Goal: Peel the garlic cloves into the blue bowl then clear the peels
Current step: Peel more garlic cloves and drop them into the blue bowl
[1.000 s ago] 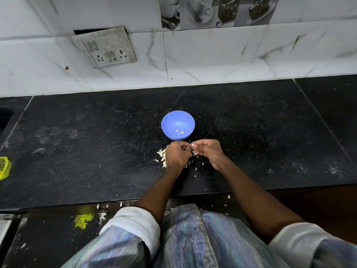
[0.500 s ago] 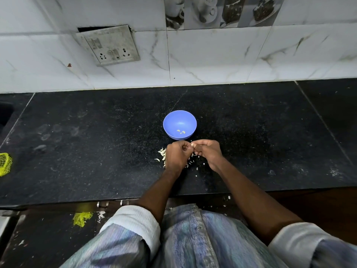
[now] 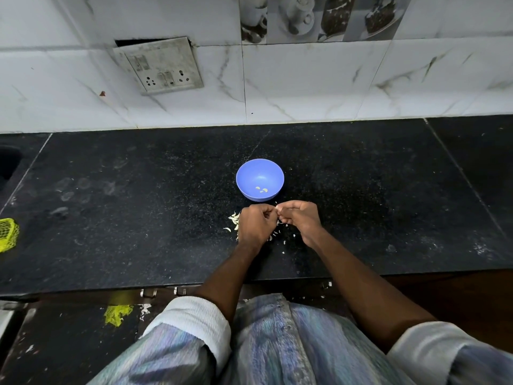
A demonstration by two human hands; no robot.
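Fingers of both hands curl inward and meet tip to tip just in front of the blue bowl, pinching something small between them; it is almost wholly hidden, so whether it is a garlic clove or a scrap of skin cannot be told. The left hand is bunched knuckles-up, and the right hand mirrors it, thumb and forefinger pressed toward the left hand's fingertips. Both hover low over the black counter.

Inside the bowl lie a few pale peeled cloves, near its bottom on the side closest to the hands. Under and beside the hands, a scatter of whitish peels lies on the counter, thickest left of the left hand, with smaller flecks trailing toward the counter's near edge.

Farther out, a yellow mesh bag sits at the counter's far left edge. A switch and socket plate hangs on the white marbled wall tiles behind.
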